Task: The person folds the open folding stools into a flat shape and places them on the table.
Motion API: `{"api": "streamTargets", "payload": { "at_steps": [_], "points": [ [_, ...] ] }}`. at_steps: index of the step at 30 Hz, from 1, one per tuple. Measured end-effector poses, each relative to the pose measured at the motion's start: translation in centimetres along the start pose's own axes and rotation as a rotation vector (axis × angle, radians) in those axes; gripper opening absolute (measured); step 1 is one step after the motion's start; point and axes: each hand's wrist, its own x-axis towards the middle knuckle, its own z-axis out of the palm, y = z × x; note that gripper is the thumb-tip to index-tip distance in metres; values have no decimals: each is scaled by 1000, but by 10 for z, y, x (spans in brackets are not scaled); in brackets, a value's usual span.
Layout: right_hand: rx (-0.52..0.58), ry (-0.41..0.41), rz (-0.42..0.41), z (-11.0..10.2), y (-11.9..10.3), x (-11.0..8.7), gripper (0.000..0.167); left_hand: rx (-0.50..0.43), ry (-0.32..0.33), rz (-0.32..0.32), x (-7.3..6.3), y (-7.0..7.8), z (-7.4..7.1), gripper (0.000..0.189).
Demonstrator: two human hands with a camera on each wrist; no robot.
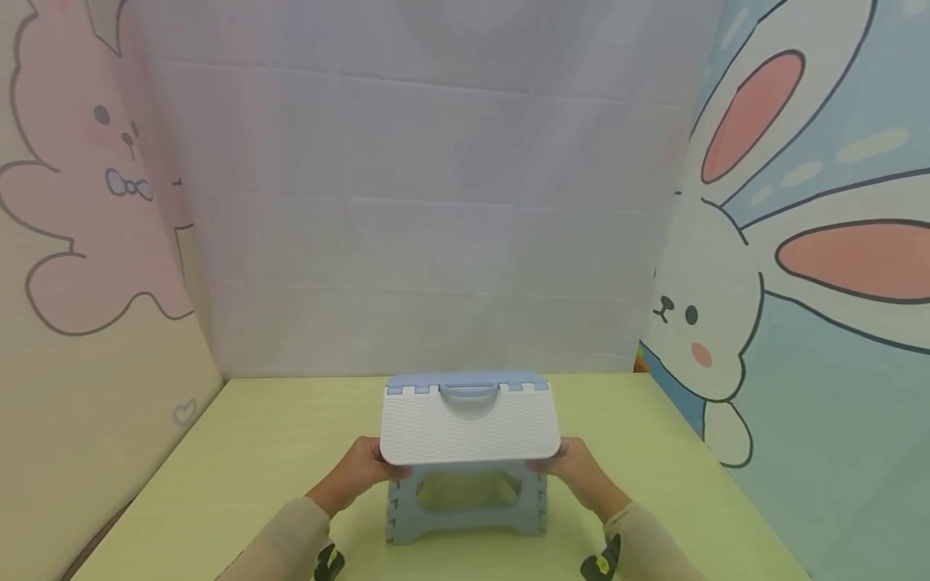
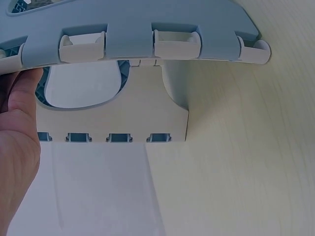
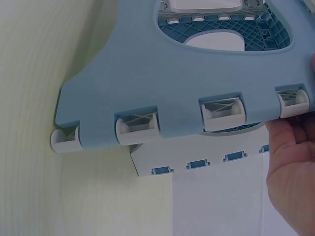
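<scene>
The left hand (image 1: 358,470) and right hand (image 1: 581,472) grip the folding stool's (image 1: 468,428) ends; around it spreads the worktop (image 1: 291,428), white cloth (image 1: 436,226) far, rabbit-print walls (image 1: 835,403) left and right.

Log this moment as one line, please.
left hand: holds left end of step stool | right hand: holds right end | blue handle: at white top's far edge | table: below

**Moulded plastic, creased cloth**

The stool (image 1: 471,448) looks plastic throughout: its white panel (image 1: 469,432) has a rough, rippled texture, while the blue legs (image 3: 211,73) are smooth and low-sheen. The table (image 1: 305,428) is matt with faint wood grain. Backdrop (image 1: 436,202) and sleeve (image 1: 283,537) look like matt cloth, the former creased.
</scene>
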Motion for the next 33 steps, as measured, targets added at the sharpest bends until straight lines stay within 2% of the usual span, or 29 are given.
{"api": "streamTargets", "payload": {
  "at_steps": [8,33],
  "points": [
    [11,-22,-13,0,0,1,38,8,9,0,-1,1,-1,33],
    [30,-18,-12,0,4,1,39,-6,-7,0,-1,-1,1,34]
  ]
}}
